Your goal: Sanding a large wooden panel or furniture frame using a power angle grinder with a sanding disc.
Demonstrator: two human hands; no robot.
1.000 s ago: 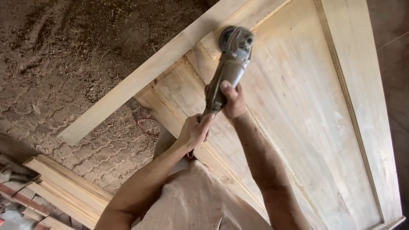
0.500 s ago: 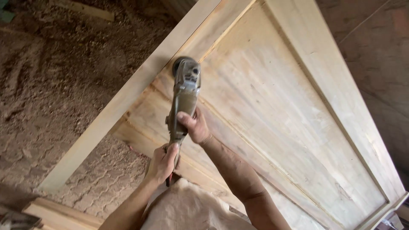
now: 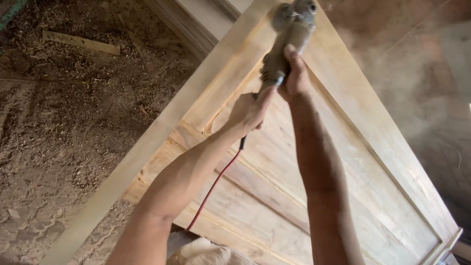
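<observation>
From the head camera we see both arms stretched out over a pale wooden door (image 3: 314, 162) that lies flat and runs from the lower right to the top of the frame. The grinder (image 3: 287, 37) sits near the door's far end, at the top edge of the picture. Its long axis runs up and slightly right, away from us, head pointing to the far end and tail toward us.

Our right hand (image 3: 296, 73) is clenched around the grinder's body, thumb laid along it. Our left hand (image 3: 249, 112) is closed on the tail end, just below the right one, where a red cord (image 3: 216, 181) leaves the tool and drops toward the bottom of the frame.

The grinder's head is blurred and partly cut off by the top edge, so we cannot tell whether its disc touches the wood. Dust hazes the upper right. The cord's lower end disappears behind the left forearm. The door's right end runs off the frame. Left of the door lies a floor (image 3: 73, 113) thick with sawdust, with a wood strip (image 3: 81, 42) on it.
</observation>
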